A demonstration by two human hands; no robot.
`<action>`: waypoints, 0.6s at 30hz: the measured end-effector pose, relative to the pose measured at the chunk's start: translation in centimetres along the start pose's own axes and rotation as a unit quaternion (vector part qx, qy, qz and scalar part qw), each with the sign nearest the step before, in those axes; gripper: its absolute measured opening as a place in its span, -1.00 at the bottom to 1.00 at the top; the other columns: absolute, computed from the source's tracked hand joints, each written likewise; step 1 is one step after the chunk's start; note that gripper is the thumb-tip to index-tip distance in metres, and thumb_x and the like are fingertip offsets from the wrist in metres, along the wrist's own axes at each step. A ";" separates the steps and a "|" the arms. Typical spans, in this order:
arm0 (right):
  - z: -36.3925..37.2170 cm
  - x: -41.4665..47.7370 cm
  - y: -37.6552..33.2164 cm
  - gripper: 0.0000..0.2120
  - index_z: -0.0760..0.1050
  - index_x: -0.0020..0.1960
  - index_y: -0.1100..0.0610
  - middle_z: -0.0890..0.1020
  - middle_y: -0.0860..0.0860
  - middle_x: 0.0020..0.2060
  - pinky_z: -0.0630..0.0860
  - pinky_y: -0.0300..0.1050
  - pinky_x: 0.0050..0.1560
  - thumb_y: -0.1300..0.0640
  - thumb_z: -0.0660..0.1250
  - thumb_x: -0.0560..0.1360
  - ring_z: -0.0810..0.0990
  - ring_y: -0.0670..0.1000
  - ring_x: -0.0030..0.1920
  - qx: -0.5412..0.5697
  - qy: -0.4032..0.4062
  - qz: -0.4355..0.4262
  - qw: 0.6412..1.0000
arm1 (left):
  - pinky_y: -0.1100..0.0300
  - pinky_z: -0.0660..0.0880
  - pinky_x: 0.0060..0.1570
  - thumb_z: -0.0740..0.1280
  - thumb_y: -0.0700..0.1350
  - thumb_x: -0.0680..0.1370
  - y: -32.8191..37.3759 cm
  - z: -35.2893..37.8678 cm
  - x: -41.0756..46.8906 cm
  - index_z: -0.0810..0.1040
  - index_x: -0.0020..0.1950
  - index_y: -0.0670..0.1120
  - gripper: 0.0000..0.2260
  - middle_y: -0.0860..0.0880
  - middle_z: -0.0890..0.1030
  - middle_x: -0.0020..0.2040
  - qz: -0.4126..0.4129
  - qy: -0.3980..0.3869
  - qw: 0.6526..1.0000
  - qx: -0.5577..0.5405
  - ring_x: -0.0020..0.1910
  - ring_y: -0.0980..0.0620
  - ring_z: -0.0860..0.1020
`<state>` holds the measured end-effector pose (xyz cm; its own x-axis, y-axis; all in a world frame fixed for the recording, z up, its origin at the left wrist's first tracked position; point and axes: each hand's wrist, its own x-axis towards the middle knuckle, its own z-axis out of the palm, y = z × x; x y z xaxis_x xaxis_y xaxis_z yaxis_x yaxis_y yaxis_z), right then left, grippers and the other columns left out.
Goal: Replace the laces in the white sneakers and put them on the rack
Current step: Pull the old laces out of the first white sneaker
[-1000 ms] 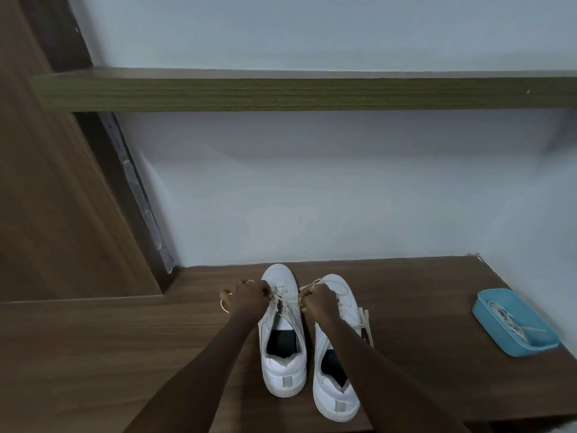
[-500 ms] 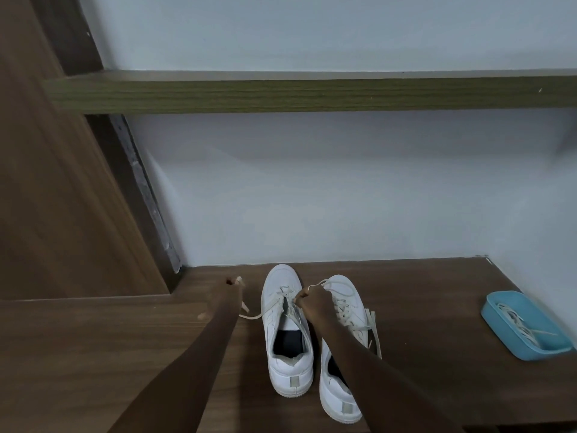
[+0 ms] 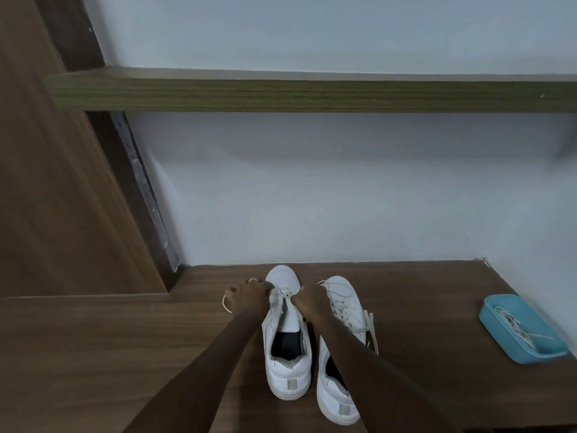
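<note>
White sneakers (image 3: 288, 378), toes toward wall (image 3: 312, 198)

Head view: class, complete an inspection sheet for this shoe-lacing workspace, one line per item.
Surface: wooden board, two sneakers side by side, toes towards the wall.
Job's things: part-laced sneaker, lace only at the toe eyelets; laced sneaker, ends trailing.
Clutter: blue tray holding loose laces.
Grippers: left hand and right hand each pinch the lace.
Cables: nothing seen.
Surroundings: upper shelf, pale wall, wooden side panel.
</note>
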<state>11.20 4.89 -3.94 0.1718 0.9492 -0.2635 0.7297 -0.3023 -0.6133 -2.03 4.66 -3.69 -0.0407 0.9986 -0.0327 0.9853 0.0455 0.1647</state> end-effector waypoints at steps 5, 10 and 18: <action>-0.4 -0.3 0.4 -0.87 0.36 -0.31 0.17 0.53 0.10 -0.31 0.63 -0.01 -0.18 0.25 0.31 0.34 0.63 0.16 -0.16 0.076 -0.025 0.029 0.996 | 0.00 0.19 0.10 0.13 0.00 0.62 1.1 0.9 -0.1 0.57 0.17 0.15 -0.75 0.11 0.59 0.12 0.124 -0.007 0.990 0.073 0.24 0.05 0.40; -1.9 -0.7 0.7 -0.86 0.42 -0.31 0.22 0.52 0.13 -0.37 0.63 0.05 -0.15 0.31 0.37 0.34 0.56 0.08 -0.34 0.171 -0.078 0.082 0.979 | 0.00 0.16 0.10 0.17 0.05 0.58 1.6 1.0 0.2 0.60 0.12 0.10 -0.75 0.08 0.60 0.08 0.171 0.000 0.980 0.101 0.21 0.05 0.42; -1.0 0.4 1.3 -0.70 0.41 -0.39 0.18 0.48 0.03 -0.51 0.40 -0.24 -0.43 0.15 0.31 0.50 0.44 -0.04 -0.53 0.217 -0.112 0.145 0.959 | 0.05 0.28 -0.02 0.41 0.02 0.37 2.4 1.1 0.3 0.61 -0.27 0.04 -0.92 0.08 0.62 -0.31 0.171 0.015 0.969 0.176 -0.21 0.05 0.56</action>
<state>12.91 4.92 -4.06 0.1441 0.7915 -0.5939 0.3202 -0.6052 -0.7288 0.55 5.01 -4.34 0.2986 0.9544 -0.0052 0.9373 -0.2943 -0.1865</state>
